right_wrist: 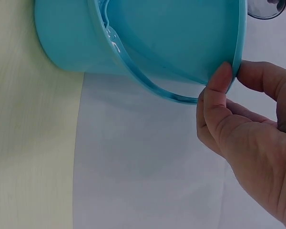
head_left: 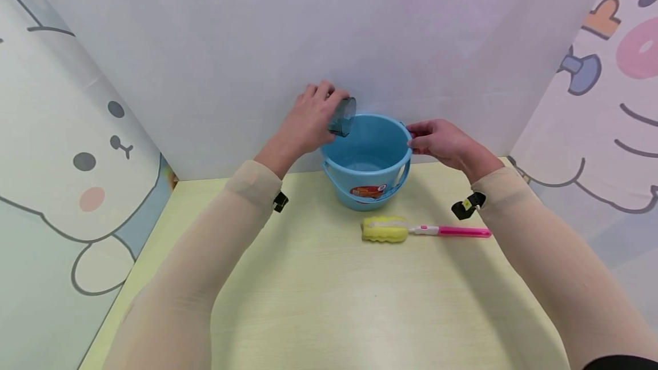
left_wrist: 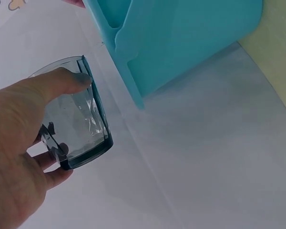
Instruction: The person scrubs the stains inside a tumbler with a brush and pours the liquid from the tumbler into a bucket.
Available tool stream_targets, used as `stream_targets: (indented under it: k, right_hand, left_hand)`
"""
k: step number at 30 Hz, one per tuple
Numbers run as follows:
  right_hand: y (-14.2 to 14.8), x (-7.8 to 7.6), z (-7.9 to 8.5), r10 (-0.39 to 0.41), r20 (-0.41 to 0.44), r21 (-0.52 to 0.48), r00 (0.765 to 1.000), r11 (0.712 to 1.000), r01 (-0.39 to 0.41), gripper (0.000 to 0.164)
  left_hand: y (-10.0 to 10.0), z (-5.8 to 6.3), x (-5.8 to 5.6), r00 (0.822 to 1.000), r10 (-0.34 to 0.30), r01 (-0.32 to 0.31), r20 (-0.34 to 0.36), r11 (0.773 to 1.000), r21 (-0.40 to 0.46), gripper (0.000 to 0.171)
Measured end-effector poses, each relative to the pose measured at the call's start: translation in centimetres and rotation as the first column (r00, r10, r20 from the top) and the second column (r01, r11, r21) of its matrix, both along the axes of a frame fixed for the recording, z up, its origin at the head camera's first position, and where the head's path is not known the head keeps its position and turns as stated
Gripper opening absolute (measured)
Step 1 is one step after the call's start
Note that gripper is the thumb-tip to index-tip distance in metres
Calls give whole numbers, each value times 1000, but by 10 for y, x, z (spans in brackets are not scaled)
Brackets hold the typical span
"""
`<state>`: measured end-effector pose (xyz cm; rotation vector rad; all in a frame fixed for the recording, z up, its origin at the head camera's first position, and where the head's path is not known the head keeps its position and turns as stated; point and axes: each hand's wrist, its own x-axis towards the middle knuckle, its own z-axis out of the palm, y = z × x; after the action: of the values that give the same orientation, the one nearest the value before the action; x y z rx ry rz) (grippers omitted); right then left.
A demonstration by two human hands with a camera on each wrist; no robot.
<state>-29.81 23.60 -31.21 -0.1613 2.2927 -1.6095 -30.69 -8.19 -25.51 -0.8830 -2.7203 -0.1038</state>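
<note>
A blue bucket (head_left: pixel 366 181) stands upright at the back of the table, its handle hanging down at the front. My left hand (head_left: pixel 312 116) grips a clear, dark-tinted glass (left_wrist: pixel 78 119) by its sides, thumb on one side and fingers on the other. The glass is tilted over the bucket's left rim in the head view. My right hand (right_wrist: pixel 250 124) pinches the bucket's rim on the right side between thumb and fingers. Clear water shows at the bottom of the bucket. In front of the bucket lies a yellow sponge brush (head_left: pixel 385 229) with a pink and white handle.
The pale wooden table (head_left: pixel 329 301) ends at a white back wall (head_left: pixel 231 44) right behind the bucket. Side panels with cartoon drawings (head_left: pixel 92 198) stand left and right. The brush handle reaches under the right forearm in the head view.
</note>
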Motion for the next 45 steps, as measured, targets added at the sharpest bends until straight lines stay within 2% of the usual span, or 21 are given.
stream_targets:
  k: [8,18,25,29,32,36,39,45]
  right_hand:
    - [0,0,0,3,-2,3,1000,1000,-3,59]
    - [-1,1,0,8,-7,-5,1000,1000,-8,59]
    - [-2,2,-1,8,-10,-3,1000,1000,-8,58]
    - [-1,1,-1,7,-12,0,1000,1000,-7,58]
    - [-1,1,-1,5,-13,1,1000,1000,-5,59]
    - [0,2,-2,5,-13,-1,1000,1000,-5,58]
    - [0,2,-1,4,-12,1,1000,1000,-4,58]
    - [0,3,-1,2,-13,6,1000,1000,-1,59]
  left_hand:
    - [3,-1,1,1000,-8,7,-29,999,-45,83]
    - [7,-5,6,994,-43,27,-102,987,-158,75]
    - [10,-9,8,978,-98,52,-184,968,-244,54]
    - [13,-11,9,963,-133,54,-235,948,-315,54]
    - [14,-11,10,958,-141,50,-250,940,-338,57]
    - [14,-12,11,966,-118,44,-229,951,-306,53]
    - [12,-14,11,975,-87,34,-203,968,-249,53]
    - [4,-18,10,991,-22,8,-134,994,-110,80]
